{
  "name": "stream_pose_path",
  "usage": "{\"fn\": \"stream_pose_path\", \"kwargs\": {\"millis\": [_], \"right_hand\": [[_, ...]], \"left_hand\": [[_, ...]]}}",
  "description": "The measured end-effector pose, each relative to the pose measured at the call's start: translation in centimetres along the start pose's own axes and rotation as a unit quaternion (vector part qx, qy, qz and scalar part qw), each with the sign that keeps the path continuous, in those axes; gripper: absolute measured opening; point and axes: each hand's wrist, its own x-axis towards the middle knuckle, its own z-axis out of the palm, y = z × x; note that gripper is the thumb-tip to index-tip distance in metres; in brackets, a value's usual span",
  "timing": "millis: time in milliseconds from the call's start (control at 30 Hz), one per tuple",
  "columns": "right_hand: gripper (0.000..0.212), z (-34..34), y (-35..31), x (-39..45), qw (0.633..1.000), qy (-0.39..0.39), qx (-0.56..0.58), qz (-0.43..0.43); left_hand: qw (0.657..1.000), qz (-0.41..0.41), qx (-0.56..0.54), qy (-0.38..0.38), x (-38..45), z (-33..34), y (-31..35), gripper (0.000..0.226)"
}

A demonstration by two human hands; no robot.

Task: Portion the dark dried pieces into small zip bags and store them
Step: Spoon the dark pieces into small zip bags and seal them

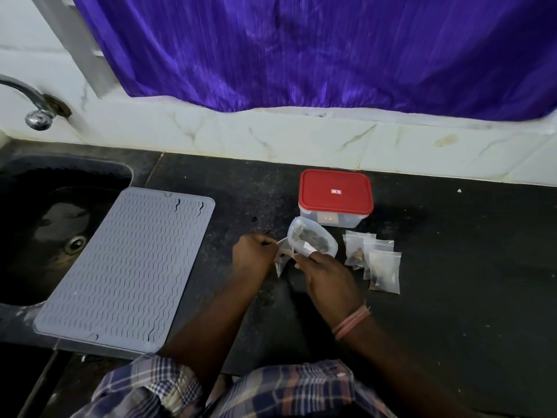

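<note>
Three filled small zip bags (373, 259) lie overlapped on the black countertop (467, 267), at 3 o'clock of the hands. One red-lidded plastic container (335, 197) stands at 12 o'clock, one grey ribbed mat (126, 267) at 9 o'clock. The left hand (253, 256) pinches an open zip bag (282, 259). The right hand (327, 274) grips a clear tub (312, 240), tilted toward that bag, with dark dried pieces (310, 238) inside.

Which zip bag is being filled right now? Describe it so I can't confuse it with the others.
Find the red-lidded box on the black counter. In front of it, the hands hold a clear tub; the bag being filled hangs left of that, pinched by the left hand. The other bags lie flat on the right.
</note>
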Motion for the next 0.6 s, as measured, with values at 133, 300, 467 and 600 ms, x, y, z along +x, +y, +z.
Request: {"fn": "stream_pose_path", "kwargs": {"millis": [133,300,467,600], "right_hand": [[0.037,-1.2,0.4,0.3,0.994,0.045,0.1,0.022],[0.018,-1.4,2.0,0.7,0.941,0.163,0.23,0.186],[0.011,-0.9,3.8,1.1,0.893,0.201,0.236,0.326],[0.014,0.9,4.3,0.8,0.921,0.141,0.177,0.318]], "left_hand": [[1.0,-0.019,-0.009,-0.004,0.2,-0.1,-0.1,0.026],[0.999,-0.037,-0.007,0.003,0.6,-0.3,-0.1,0.024],[0.999,-0.036,0.01,0.005,0.7,-0.3,0.5,0.017],[0.999,-0.009,0.036,0.035,0.5,-0.5,1.6,0.018]]}}
